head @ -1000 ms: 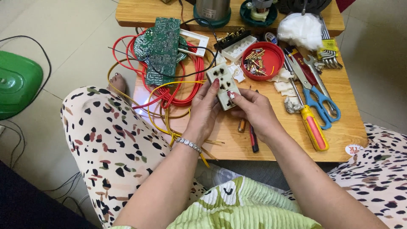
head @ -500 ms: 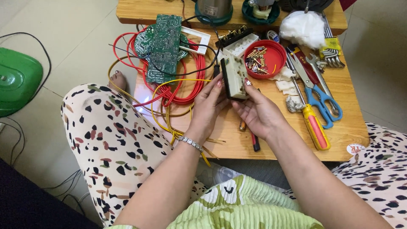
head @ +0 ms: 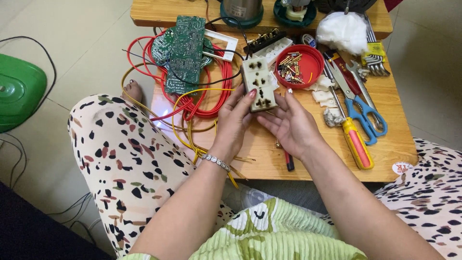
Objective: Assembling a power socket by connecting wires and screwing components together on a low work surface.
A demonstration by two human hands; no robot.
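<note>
Tiled floor, low wooden desk (head: 269, 159) crowded with repair clutter; the person sits at its near edge, knees in spotted fabric on either side.

Both hands are raised just over the desk's middle, clamped together on one thing: a cream socket plate (head: 258, 84) with scorched-looking openings, face up. Left hand (head: 236, 123) pinches its left edge with thumb and fingers; right hand (head: 291, 125) cradles it from beneath and the right side, palm up.

Beyond the right fingertips, a red bowl (head: 298, 65) of small brass parts. Right of that hand, a yellow-handled screwdriver (head: 356, 144) and blue-handled scissors (head: 363, 108). Left of the left hand, loops of red wire (head: 211, 103) and yellow wire (head: 192, 139), with a green circuit board (head: 185, 53) lying on them. A dark pen-like tool (head: 288, 161) lies under the right wrist.

Risks, as judged:
- Grip is mostly at the edges; a tilt could drop the plate onto the desk.
- A sweep of the right hand forward could tip the red bowl and scatter the parts.
- The left wrist sits close to the wire loops; snagging them could drag the circuit board.
</note>
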